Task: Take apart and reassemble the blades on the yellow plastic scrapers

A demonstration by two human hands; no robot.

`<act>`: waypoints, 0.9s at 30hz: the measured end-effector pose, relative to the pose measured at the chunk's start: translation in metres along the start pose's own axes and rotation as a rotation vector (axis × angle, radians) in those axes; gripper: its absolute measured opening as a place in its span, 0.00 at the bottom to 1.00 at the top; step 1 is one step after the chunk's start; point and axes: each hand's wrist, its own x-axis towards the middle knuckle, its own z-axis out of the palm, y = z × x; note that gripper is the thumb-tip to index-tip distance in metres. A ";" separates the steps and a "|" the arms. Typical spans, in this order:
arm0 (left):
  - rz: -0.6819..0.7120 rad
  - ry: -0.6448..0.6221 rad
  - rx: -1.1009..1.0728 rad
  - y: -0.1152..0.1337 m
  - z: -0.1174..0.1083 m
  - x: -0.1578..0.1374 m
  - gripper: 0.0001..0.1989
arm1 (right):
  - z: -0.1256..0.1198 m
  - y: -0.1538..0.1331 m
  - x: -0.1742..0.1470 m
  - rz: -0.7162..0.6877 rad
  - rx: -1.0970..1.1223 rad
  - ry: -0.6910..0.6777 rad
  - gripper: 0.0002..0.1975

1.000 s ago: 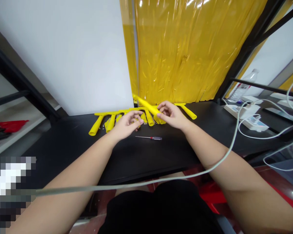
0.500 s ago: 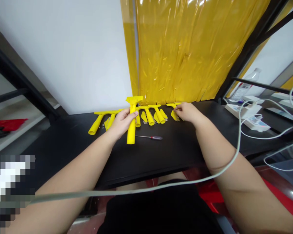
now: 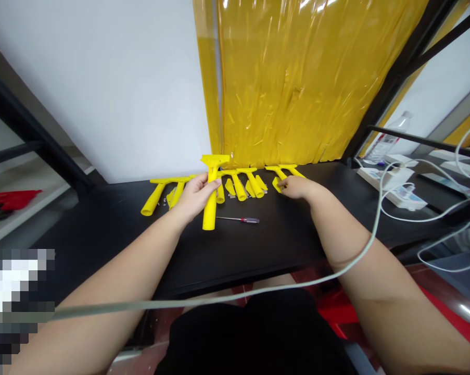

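My left hand (image 3: 195,195) is wrapped round a yellow T-shaped scraper handle (image 3: 210,208), held upright above the table with its wide head at the top. My right hand (image 3: 293,186) is low over the table at the right end of the row, fingers pinched together beside a small yellow plate (image 3: 276,184). What its fingertips grip is hidden. Several more scraper handles (image 3: 239,187) lie in a row along the back, with small yellow plates (image 3: 261,182) and little metal bits among them. A screwdriver (image 3: 250,220) with a purple handle lies in front of the row.
The black table (image 3: 235,255) backs onto a white panel and a yellow plastic curtain (image 3: 289,88). To the right are a white power strip (image 3: 404,195), cables and a clear bottle (image 3: 389,138). One pale cable (image 3: 258,292) hangs across the view in front of both arms.
My right hand has moved slightly lower, closer to the small yellow plate, uncovering more of the handle heads behind it. The left hand still holds the scraper handle in place.
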 end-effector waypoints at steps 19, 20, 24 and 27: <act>-0.001 -0.006 -0.007 0.003 0.001 -0.001 0.16 | -0.019 0.024 -0.018 -0.211 0.372 -0.055 0.14; 0.003 -0.009 -0.007 0.002 0.001 -0.001 0.17 | -0.020 0.027 -0.017 -0.165 0.379 0.009 0.15; -0.006 -0.021 0.009 -0.001 -0.001 0.000 0.17 | -0.016 0.039 -0.009 0.045 0.324 0.203 0.16; -0.022 -0.027 0.012 -0.002 0.000 0.000 0.18 | -0.009 0.039 -0.002 0.081 0.246 0.299 0.16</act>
